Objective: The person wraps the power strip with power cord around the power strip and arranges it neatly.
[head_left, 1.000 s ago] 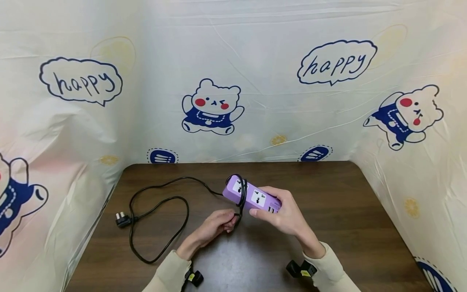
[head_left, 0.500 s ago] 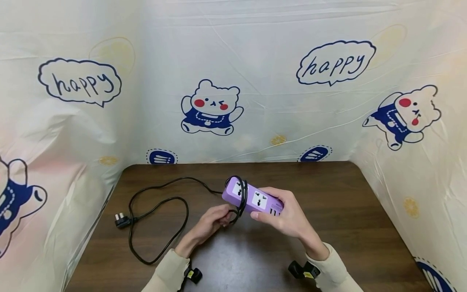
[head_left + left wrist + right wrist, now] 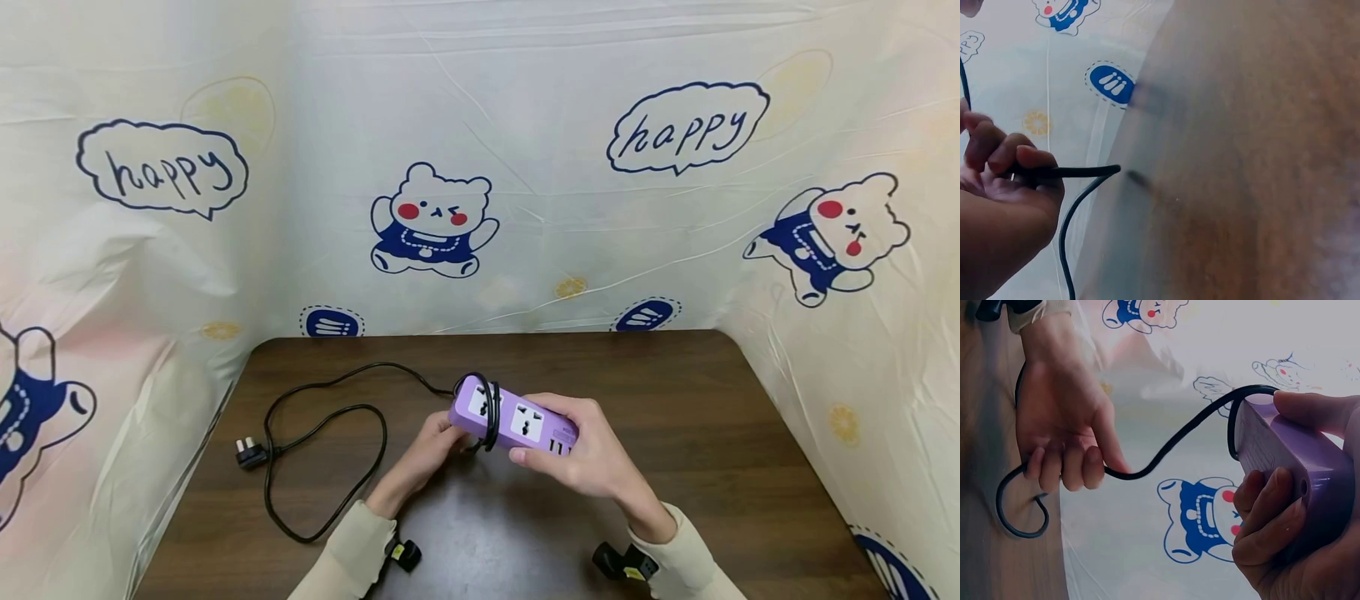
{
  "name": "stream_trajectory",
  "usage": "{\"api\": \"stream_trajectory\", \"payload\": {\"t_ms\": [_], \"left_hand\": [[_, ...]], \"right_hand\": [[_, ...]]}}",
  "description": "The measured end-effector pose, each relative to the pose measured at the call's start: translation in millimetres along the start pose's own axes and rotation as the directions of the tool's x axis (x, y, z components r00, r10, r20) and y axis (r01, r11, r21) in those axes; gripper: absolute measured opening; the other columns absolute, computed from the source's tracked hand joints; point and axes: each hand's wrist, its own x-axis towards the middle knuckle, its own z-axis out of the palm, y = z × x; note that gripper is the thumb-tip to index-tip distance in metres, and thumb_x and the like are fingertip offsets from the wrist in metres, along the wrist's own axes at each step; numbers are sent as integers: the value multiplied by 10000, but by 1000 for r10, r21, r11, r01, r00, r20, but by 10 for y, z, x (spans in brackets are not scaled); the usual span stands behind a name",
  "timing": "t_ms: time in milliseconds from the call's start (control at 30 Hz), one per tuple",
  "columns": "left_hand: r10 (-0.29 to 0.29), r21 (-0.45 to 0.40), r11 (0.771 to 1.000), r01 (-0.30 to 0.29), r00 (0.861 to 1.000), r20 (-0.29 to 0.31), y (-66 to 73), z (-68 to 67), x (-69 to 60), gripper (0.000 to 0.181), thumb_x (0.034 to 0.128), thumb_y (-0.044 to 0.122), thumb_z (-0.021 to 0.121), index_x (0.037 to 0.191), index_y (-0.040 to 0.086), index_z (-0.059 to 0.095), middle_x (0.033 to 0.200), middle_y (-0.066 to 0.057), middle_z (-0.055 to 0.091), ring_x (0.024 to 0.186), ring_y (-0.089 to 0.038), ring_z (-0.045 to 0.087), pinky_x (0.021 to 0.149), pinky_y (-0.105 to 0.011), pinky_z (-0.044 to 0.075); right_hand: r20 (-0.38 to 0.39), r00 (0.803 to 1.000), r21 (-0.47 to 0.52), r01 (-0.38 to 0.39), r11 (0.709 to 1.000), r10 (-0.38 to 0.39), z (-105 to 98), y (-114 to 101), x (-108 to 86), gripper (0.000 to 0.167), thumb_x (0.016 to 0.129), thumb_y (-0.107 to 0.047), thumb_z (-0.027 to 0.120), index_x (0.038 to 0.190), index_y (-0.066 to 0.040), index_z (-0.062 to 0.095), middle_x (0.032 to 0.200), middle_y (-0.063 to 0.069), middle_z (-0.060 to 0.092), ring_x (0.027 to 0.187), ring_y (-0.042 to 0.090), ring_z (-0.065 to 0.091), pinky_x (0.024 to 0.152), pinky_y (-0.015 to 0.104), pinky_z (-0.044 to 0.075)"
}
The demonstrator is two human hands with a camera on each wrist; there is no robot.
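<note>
A purple power strip [image 3: 513, 422] is held above the table, tilted, with its white sockets up. My right hand [image 3: 588, 446] grips its USB end, thumb on the near side. Black cable [image 3: 491, 417] wraps in several turns around the strip's far half. Beside the left end, my left hand [image 3: 423, 454] is partly hidden behind the strip. In the left wrist view its curled fingers hold the cable [image 3: 1079, 171]. From the right wrist, the cable [image 3: 1172, 444] runs from the strip [image 3: 1297, 469] into the left fist [image 3: 1063, 437].
The rest of the cable [image 3: 386, 433] lies in a wide loop at the left of the brown wooden table [image 3: 712, 442]. Its black plug [image 3: 251, 452] rests near the left edge. A printed cloth curtain [image 3: 555, 167] encloses the back and sides.
The power strip has come slightly down and left. My left hand has moved up from below the strip, going partly behind its left end with the cable. The plug and table loop stay put.
</note>
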Motion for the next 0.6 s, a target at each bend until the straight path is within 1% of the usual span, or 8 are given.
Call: {"api": "stream_trajectory", "payload": {"t_ms": [67, 133, 200, 267, 367, 467, 533, 600], "left_hand": [[-7, -2, 1000, 7, 999, -42, -7, -2, 40, 339, 1058, 89, 538, 757, -55, 477, 682, -60, 470, 641, -213, 427, 629, -319, 396], [-9, 0, 1000, 9, 998, -70, 4, -12, 79, 282, 1017, 55, 550, 742, 1, 518, 698, -20, 510, 656, -150, 464, 630, -299, 410], [-20, -10, 1000, 19, 996, -87, 35, -21, 123, 235, 996, 47, 567, 767, 83, 607, 753, 27, 593, 716, -111, 529, 669, -284, 453], [-24, -28, 999, 22, 995, -102, 81, -32, 159, 227, 988, 48, 582, 814, 158, 677, 819, 61, 660, 793, -92, 586, 721, -274, 492], [-8, -52, 999, 3, 995, -103, 156, -43, 211, 252, 1050, 100, 581, 867, 200, 722, 888, 55, 692, 880, -91, 607, 774, -258, 511], [-4, -64, 998, -2, 995, -98, 214, -54, 249, 273, 1091, 168, 577, 851, 185, 706, 855, 44, 656, 826, -83, 594, 712, -237, 505], [-20, -72, 997, 14, 997, -79, 242, -56, 265, 314, 1111, 217, 563, 819, 165, 667, 804, 39, 622, 750, -76, 580, 644, -231, 492], [-48, -85, 995, 42, 997, -63, 261, -62, 267, 346, 1120, 252, 551, 803, 151, 645, 760, 47, 615, 683, -69, 580, 597, -229, 482]], "right_hand": [[11, 1000, -2, 8, 1000, -8, 7, -5, -1, 462, 821, -221, 910, 1252, -196, 746, 997, -1, 759, 733, 132, 651, 561, 310, 552], [19, 1000, -3, 14, 1000, -14, 13, -8, 0, 463, 819, -227, 913, 1249, -193, 747, 993, -4, 761, 733, 124, 652, 565, 307, 554], [28, 999, -3, 24, 1000, -23, 15, -11, 2, 466, 815, -226, 918, 1247, -182, 749, 992, 2, 765, 734, 120, 654, 569, 308, 557], [39, 999, -6, 32, 999, -32, 16, -15, 7, 464, 814, -236, 922, 1243, -185, 753, 996, -9, 769, 736, 112, 656, 574, 303, 557], [62, 997, -13, 47, 999, -46, 22, -23, 18, 455, 814, -246, 927, 1232, -184, 759, 1000, -16, 773, 736, 104, 657, 581, 300, 556], [82, 996, -25, 42, 999, -40, 31, -24, 21, 438, 819, -267, 926, 1219, -195, 763, 1004, -28, 773, 741, 99, 657, 590, 296, 554], [90, 996, -35, 27, 999, -24, 41, -25, 15, 432, 815, -281, 928, 1208, -211, 765, 997, -44, 769, 740, 93, 655, 590, 294, 553], [96, 995, -44, 19, 999, -15, 50, -25, 6, 424, 813, -294, 928, 1199, -219, 767, 987, -50, 766, 731, 90, 653, 584, 293, 552]]}}
